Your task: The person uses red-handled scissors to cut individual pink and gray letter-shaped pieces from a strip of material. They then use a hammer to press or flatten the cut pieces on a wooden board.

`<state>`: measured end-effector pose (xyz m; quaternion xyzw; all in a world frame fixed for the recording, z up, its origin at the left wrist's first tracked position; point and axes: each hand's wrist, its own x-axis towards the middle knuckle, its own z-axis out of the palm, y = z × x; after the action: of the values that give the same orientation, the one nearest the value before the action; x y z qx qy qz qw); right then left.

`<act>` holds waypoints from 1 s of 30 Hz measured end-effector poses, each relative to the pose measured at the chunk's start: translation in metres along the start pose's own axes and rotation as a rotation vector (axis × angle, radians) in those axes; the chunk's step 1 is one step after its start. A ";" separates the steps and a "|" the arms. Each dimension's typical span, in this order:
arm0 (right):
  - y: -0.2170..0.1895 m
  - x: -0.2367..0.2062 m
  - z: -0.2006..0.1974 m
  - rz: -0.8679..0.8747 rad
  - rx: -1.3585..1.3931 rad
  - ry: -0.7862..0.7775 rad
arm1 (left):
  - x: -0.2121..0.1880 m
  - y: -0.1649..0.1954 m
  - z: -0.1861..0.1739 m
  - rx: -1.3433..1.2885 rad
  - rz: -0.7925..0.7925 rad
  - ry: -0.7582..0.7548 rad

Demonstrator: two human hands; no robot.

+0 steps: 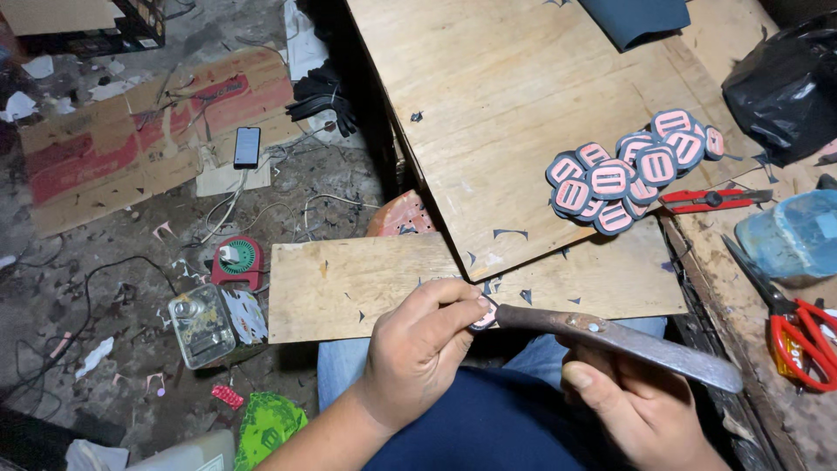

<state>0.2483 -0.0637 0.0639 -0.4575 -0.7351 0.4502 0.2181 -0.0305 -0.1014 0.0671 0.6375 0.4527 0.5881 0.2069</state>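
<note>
Left hand (418, 349) pinches a small round pink-and-black patch (485, 316); right hand (641, 410) grips big rusty metal shears (610, 338) closed on its edge.

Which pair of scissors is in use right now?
The large dark rusty shears, gripped by the right hand over the lap. The red-handled scissors lie untouched on the bench.

A: Packaging in shot?
B: Flattened brown-and-red cardboard box (139, 139) lay at 10 o'clock. Dark phone screen (247, 146) on its right edge.
A: Labels?
B: Pile of round pink-and-black labels (632, 170) sat at 2 o'clock on the board.
</note>
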 end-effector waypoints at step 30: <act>0.005 0.028 -0.019 0.444 0.231 -0.408 | -0.017 -0.010 -0.010 -0.148 -0.178 -0.301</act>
<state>0.2509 -0.0295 0.0668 -0.4791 -0.5899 0.6499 0.0131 -0.0418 -0.1128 0.0520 0.6586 0.4270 0.4972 0.3698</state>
